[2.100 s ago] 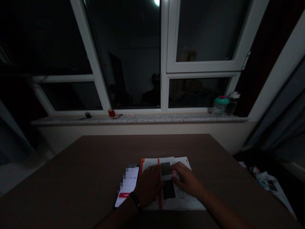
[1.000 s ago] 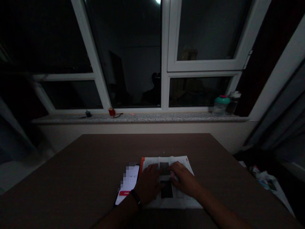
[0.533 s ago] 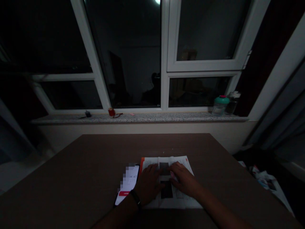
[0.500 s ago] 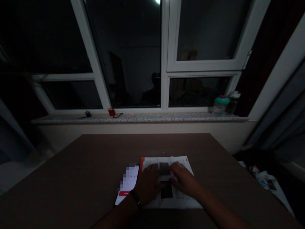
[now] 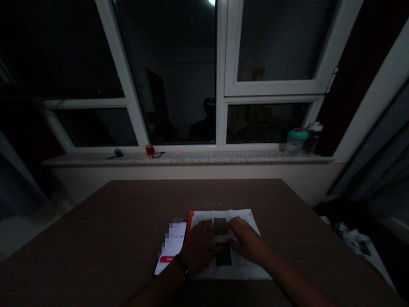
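A printed paper sheet [image 5: 251, 273] with dark pictures, an orange left edge and crease lines lies on the brown table. My left hand [image 5: 200, 247], a dark band at its wrist, rests over the sheet's left half with fingers stretched out and flat. On the right half lies my right hand [image 5: 246, 241], fingers curled. Between its thumb and fingers shows a small pink object [image 5: 230, 234], mostly covered; its kind is unclear in the dim light. Just left of the sheet, beside my left hand, a lit phone [image 5: 172, 243] displays a timer and a red button.
The brown table [image 5: 111, 230] reaches to the wall beneath a window. On the stone sill [image 5: 204, 158] stand a red tin [image 5: 149, 149], a small dark item [image 5: 118, 152] and a green-lidded bottle [image 5: 296, 141] beside a clear bottle [image 5: 313, 137]. Papers [image 5: 361, 245] lie beyond the table's right edge.
The phone's timer digits have advanced. Both hands and the sheet stay in the same place.
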Tool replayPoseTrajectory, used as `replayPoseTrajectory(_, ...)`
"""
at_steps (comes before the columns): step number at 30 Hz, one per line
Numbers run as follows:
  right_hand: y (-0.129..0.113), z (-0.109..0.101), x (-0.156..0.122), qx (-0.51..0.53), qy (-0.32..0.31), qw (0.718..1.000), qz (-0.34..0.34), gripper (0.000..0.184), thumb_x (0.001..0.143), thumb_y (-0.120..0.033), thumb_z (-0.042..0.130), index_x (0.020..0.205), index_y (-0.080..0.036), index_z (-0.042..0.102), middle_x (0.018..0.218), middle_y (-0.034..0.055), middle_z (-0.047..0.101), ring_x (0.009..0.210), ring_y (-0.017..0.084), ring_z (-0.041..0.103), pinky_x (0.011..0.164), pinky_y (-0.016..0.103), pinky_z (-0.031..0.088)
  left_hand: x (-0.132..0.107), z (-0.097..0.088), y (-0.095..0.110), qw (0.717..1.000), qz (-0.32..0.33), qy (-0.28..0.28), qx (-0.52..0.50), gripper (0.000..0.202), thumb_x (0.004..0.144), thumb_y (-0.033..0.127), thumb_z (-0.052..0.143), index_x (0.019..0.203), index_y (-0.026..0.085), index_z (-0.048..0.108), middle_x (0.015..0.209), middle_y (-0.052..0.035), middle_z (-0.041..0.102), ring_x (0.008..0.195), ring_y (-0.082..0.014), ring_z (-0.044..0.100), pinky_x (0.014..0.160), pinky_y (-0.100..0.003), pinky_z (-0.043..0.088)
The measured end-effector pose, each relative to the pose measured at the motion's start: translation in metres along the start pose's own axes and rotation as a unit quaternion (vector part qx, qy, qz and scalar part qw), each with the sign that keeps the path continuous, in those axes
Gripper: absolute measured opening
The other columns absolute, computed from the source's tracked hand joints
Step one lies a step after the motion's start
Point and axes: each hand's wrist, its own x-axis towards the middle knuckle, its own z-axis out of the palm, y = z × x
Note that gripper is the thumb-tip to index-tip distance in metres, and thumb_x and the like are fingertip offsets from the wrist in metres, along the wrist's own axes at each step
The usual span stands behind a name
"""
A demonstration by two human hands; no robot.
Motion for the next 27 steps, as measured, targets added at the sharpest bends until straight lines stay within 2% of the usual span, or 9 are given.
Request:
replayPoseTrajectory(4, 0.007, -0.008, 0.001, 0.017, 0.051, 0.998, 0.018, 0.033, 0.081, -0.012, 0.061, 0.112, -0.023, 0.058, 0.105, 0.0066, 0.060, 0.103, 0.024, 0.054, 0.090, 0.037, 0.043, 0.000, -0.005, 0.004, 1.000, -0.013, -0.009, -0.002, 0.059, 0.085, 0.033, 0.072, 0.137, 0.022, 0.048, 0.144, -0.0129, 0.044, 0.132, -0.0338, 0.039, 0.107, -0.050, 0.035)
replayPoseTrajectory(7, 0.016, -0.018, 0.001, 0.013, 0.080, 0.996, 0.036, 0.023, 0.085, -0.019, 0.060, 0.108, -0.022, 0.060, 0.104, 0.0062, 0.062, 0.102, 0.024, 0.055, 0.092, 0.039, 0.042, 0.000, -0.005, 0.005, 1.000, -0.016, -0.013, -0.002, 0.059, 0.084, 0.034, 0.072, 0.137, 0.021, 0.049, 0.145, -0.0130, 0.043, 0.133, -0.0340, 0.038, 0.107, -0.050, 0.034)
replayPoseTrajectory(12, 0.029, -0.026, 0.000, 0.017, 0.052, 0.996, 0.072, 0.008, 0.084, -0.024, 0.062, 0.091, -0.021, 0.060, 0.088, 0.0022, 0.060, 0.084, 0.020, 0.058, 0.076, 0.031, 0.045, 0.000, -0.004, 0.002, 0.999, -0.020, -0.025, 0.000, 0.059, 0.086, 0.038, 0.070, 0.138, 0.024, 0.048, 0.146, -0.0119, 0.042, 0.134, -0.0344, 0.037, 0.108, -0.052, 0.034)
replayPoseTrajectory(16, 0.032, -0.025, -0.001, 0.024, 0.019, 0.995, 0.090, 0.008, 0.082, -0.025, 0.064, 0.086, -0.022, 0.057, 0.080, -0.0013, 0.057, 0.073, 0.017, 0.056, 0.066, 0.026, 0.041, 0.000, -0.004, 0.002, 1.000, -0.024, -0.020, 0.001, 0.059, 0.086, 0.036, 0.070, 0.138, 0.023, 0.048, 0.146, -0.0120, 0.043, 0.133, -0.0338, 0.037, 0.108, -0.051, 0.034)
replayPoseTrajectory(27, 0.032, -0.025, -0.002, 0.017, -0.015, 0.993, 0.114, 0.015, 0.076, -0.021, 0.069, 0.083, -0.022, 0.055, 0.071, -0.0045, 0.054, 0.068, 0.015, 0.054, 0.064, 0.024, 0.038, 0.000, -0.004, 0.002, 1.000, -0.014, -0.018, -0.002, 0.057, 0.087, 0.037, 0.068, 0.139, 0.023, 0.048, 0.146, -0.0122, 0.043, 0.134, -0.0333, 0.037, 0.108, -0.050, 0.033)
